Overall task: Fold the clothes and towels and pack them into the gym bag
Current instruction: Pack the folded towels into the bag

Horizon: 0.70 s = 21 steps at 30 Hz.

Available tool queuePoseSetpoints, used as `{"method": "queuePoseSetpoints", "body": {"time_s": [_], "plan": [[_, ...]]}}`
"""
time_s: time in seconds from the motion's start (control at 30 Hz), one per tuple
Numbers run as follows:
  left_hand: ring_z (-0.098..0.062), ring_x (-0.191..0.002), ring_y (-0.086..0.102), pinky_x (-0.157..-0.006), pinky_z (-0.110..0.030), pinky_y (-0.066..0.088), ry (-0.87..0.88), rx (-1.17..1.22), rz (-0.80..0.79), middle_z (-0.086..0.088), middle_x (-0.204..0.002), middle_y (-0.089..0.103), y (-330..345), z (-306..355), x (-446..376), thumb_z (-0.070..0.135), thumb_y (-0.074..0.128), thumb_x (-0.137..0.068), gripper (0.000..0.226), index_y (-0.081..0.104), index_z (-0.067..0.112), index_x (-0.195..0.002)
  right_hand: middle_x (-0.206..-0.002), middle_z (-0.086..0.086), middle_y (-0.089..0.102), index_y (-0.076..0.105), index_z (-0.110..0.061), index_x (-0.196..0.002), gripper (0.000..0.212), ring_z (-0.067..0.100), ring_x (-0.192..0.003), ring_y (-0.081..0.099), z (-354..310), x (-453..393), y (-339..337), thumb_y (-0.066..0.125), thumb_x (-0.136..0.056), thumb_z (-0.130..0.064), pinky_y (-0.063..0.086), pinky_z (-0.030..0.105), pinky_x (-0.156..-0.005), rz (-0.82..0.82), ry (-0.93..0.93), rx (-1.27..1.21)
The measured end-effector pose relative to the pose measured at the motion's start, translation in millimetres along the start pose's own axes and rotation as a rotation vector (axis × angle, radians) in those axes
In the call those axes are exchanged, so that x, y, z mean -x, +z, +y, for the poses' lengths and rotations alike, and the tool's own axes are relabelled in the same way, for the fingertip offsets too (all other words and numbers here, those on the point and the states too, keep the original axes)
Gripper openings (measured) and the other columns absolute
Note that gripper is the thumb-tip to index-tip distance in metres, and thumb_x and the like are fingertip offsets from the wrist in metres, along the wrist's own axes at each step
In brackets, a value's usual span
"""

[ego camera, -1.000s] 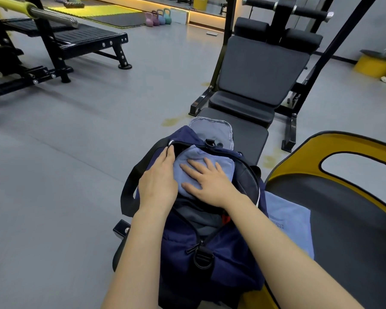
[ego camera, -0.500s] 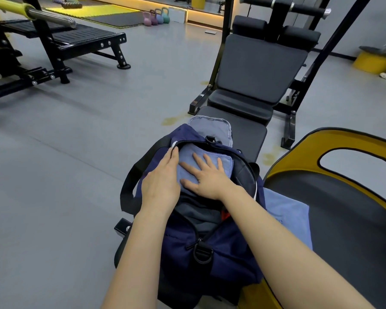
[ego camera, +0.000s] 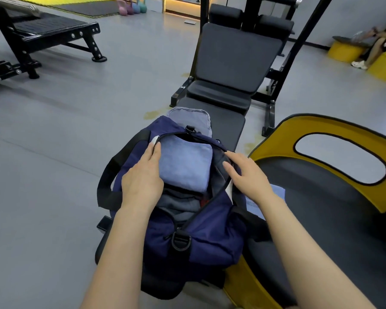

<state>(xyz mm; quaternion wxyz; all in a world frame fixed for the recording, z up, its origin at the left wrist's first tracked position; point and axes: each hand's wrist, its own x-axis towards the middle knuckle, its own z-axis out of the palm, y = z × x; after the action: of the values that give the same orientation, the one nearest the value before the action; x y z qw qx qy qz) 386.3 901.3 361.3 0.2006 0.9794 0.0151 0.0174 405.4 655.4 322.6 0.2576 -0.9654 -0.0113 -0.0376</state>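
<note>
A navy gym bag (ego camera: 201,241) stands open on a black bench. Inside it a folded light blue towel (ego camera: 184,166) lies on top of grey and dark folded clothes (ego camera: 176,204). My left hand (ego camera: 143,177) lies flat on the bag's left rim, fingertips at the zipper edge beside the towel. My right hand (ego camera: 245,172) rests with straight fingers on the bag's right rim, off the towel. Another light blue towel (ego camera: 276,192) lies flat to the right of the bag, partly hidden by my right arm. A grey cloth (ego camera: 188,118) lies on the bench just beyond the bag.
The black bench (ego camera: 227,128) runs on into an upright padded seat (ego camera: 234,56). A yellow and black seat (ego camera: 334,197) stands close on the right. A black rack (ego camera: 42,34) is at the far left. A person's legs (ego camera: 374,47) show at the far right. Grey floor lies all around.
My right hand lifted off the blue towel and moved right onto the bag's right rim. My left hand stayed on the left rim. The towel now lies uncovered in the bag.
</note>
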Motion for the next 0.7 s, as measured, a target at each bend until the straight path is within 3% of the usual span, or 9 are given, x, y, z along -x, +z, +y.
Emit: {"method": "queuePoseSetpoints", "body": {"time_s": [0.17,0.37,0.53,0.7], "plan": [[-0.023,-0.124,0.042,-0.072,-0.033,0.038,0.02,-0.033,0.002,0.018,-0.158,0.0,5.4,5.8,2.8,-0.006,0.033,-0.087,0.077,0.009,0.027,-0.152,-0.144,-0.009,0.046,0.044,-0.027,-0.142,0.045,0.011,-0.133,0.04,29.2,20.7,1.0,0.036,-0.101,-0.043,0.035,0.034,-0.109,0.064,0.158,-0.222],[-0.023,-0.118,0.045,-0.067,-0.034,0.038,0.045,-0.074,0.01,0.02,-0.158,-0.001,8.5,6.4,4.7,-0.006,0.035,-0.086,0.076,0.012,0.026,-0.151,-0.145,0.007,0.044,0.046,-0.013,-0.138,0.041,0.026,-0.13,0.042,95.1,39.2,14.9,0.047,-0.098,-0.023,0.038,0.041,-0.102,0.134,0.454,-0.068],[-0.024,-0.115,0.046,-0.065,-0.032,0.035,0.048,-0.105,0.016,0.021,-0.157,-0.001,10.8,7.4,4.0,-0.006,0.036,-0.086,0.076,0.012,0.026,-0.151,-0.148,0.01,0.033,0.026,-0.017,-0.148,0.075,0.036,-0.13,0.039,124.8,58.5,23.5,0.062,-0.087,-0.042,0.04,0.05,-0.098,0.038,0.842,-0.12],[-0.024,-0.111,0.047,-0.063,-0.034,0.035,0.054,-0.12,0.022,0.022,-0.157,-0.001,13.9,7.2,1.7,-0.005,0.035,-0.086,0.075,0.014,0.025,-0.151,-0.138,0.016,0.047,0.03,-0.011,-0.143,0.081,0.037,-0.124,0.046,137.0,62.9,31.5,0.065,-0.082,-0.052,0.044,0.045,-0.096,0.024,0.962,-0.311]]}}
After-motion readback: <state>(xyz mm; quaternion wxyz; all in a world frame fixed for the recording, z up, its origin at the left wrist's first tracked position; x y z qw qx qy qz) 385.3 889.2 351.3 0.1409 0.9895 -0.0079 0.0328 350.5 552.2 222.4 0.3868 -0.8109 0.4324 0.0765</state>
